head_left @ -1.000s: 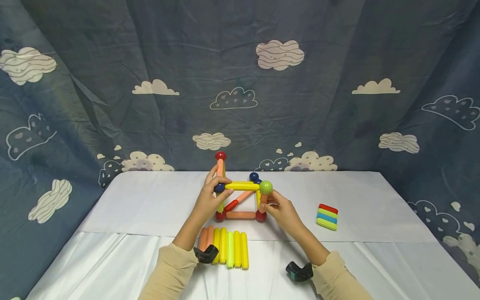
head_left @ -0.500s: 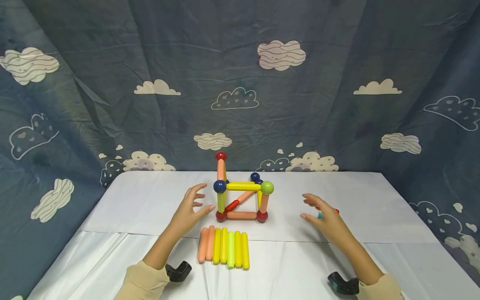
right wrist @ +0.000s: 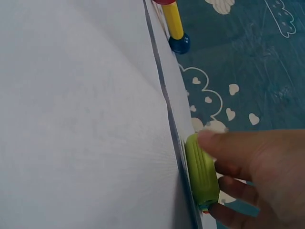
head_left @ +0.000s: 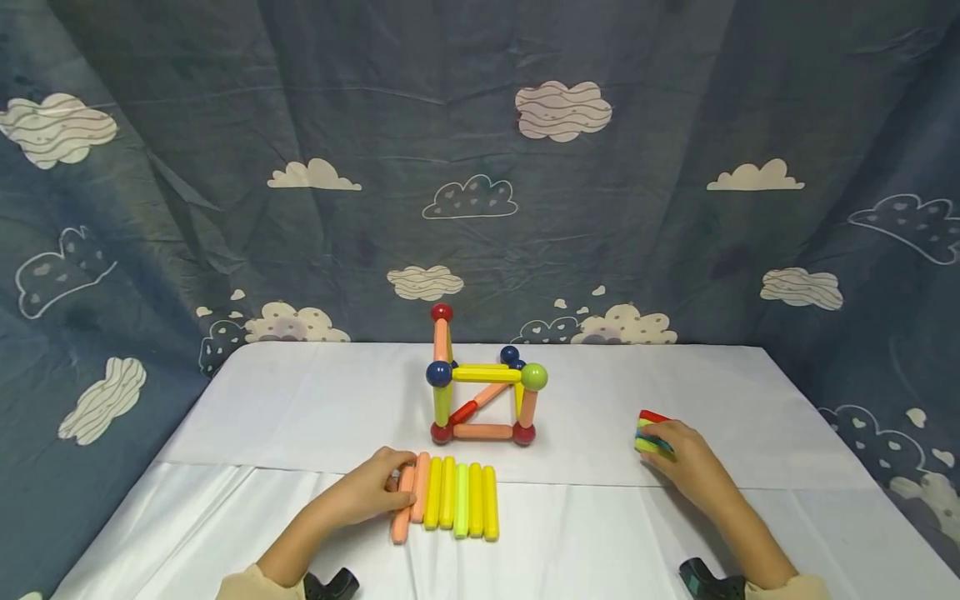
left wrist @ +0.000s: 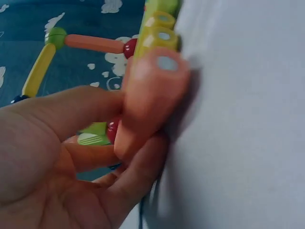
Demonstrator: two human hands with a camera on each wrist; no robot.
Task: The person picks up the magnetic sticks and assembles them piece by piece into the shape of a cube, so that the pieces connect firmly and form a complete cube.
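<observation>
My left hand (head_left: 372, 485) pinches the leftmost orange magnetic stick (head_left: 402, 521) of a row, and in the left wrist view its thumb and fingers lie on either side of that orange stick (left wrist: 150, 95). At the right, my right hand (head_left: 693, 458) is over a small group of short coloured sticks (head_left: 654, 416). Its thumb and a finger sit at the two ends of a short lime-green stick (right wrist: 202, 171). Between the hands stands a frame of magnetic sticks and balls, with a yellow bar (head_left: 486, 376), a green ball (head_left: 534, 377) and a red ball (head_left: 442, 312) on top.
Yellow sticks (head_left: 476, 500), a lime one (head_left: 461, 502) and a second orange stick (head_left: 421, 487) lie side by side before the frame. Blue balls (head_left: 509, 355) show behind it. White cloth (head_left: 585, 533) covers the table; a cloud-patterned curtain (head_left: 637, 250) hangs behind.
Both hands have let go of the frame and moved apart. My left hand came down to the row and shifted the end orange stick nearer; my right went to the short sticks.
</observation>
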